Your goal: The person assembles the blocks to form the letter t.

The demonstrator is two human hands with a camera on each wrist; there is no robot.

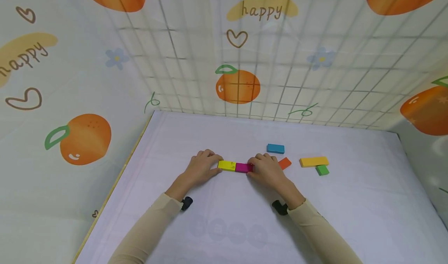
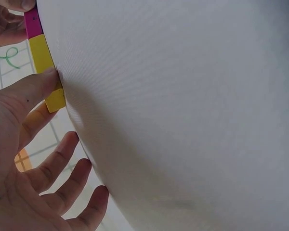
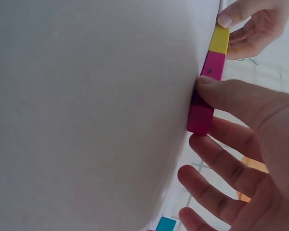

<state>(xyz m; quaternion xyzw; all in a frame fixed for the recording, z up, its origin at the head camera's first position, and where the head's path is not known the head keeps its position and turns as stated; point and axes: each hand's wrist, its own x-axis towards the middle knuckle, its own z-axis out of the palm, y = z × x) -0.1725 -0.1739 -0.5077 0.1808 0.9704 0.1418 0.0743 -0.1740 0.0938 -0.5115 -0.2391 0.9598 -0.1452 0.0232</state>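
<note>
A yellow block (image 1: pixel 226 165) and a magenta block (image 1: pixel 243 167) lie end to end on the white table, their short ends meeting. My left hand (image 1: pixel 203 166) pinches the outer end of the yellow block between thumb and index finger; the other fingers (image 2: pixel 67 195) spread toward the tabletop. At the opposite end my right hand (image 1: pixel 266 170) pinches the magenta block, its thumb on the near side in the right wrist view. Partly behind the right hand lies an orange-red block (image 1: pixel 285 163). Just beyond that hand is a blue block (image 1: pixel 275 149).
To the right, an amber-yellow block (image 1: pixel 314 162) lies with a small green block (image 1: pixel 322 170) close against its near side. A printed cloth wall (image 1: pixel 196 89) rises behind the table. The table's left edge (image 1: pixel 115 178) has a yellow border.
</note>
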